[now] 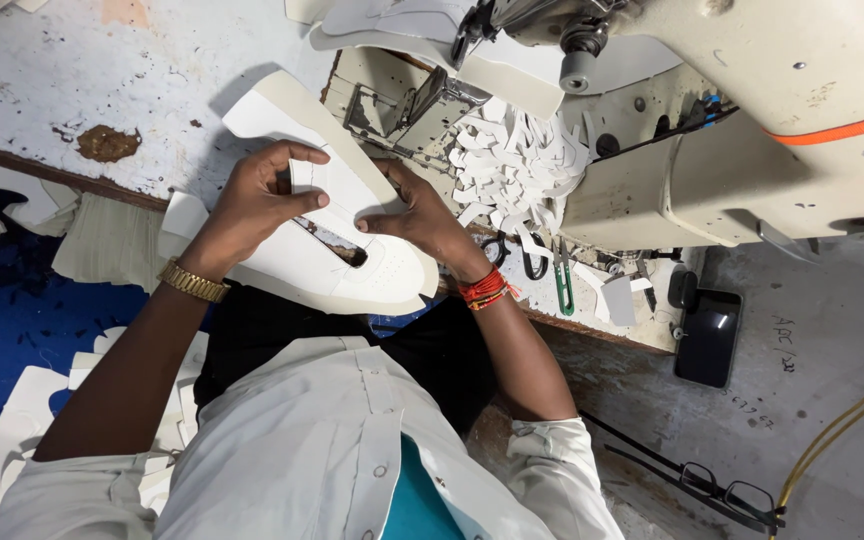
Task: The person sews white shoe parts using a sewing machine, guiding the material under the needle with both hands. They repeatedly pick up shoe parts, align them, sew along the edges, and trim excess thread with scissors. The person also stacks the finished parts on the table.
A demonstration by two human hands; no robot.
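A white cut shoe-upper piece [352,265] lies across the table edge in front of me, with a smaller white strip [337,185] laid on top of it. My left hand [252,200] presses on the piece's left part, thumb and fingers pinching the strip. My right hand [417,215] holds the piece from the right, fingertips pointing at the same spot. A gold watch is on my left wrist, red threads on my right. The cream sewing machine [732,110] stands just beyond, its presser foot area [422,105] above my hands.
A heap of white cut scraps [517,165] lies under the machine arm. Green-handled snips [562,285], a black phone [709,335] and black eyeglasses [727,495] lie to the right. Stacks of white pieces [27,415] sit at lower left. A yellow cable [842,425] runs at far right.
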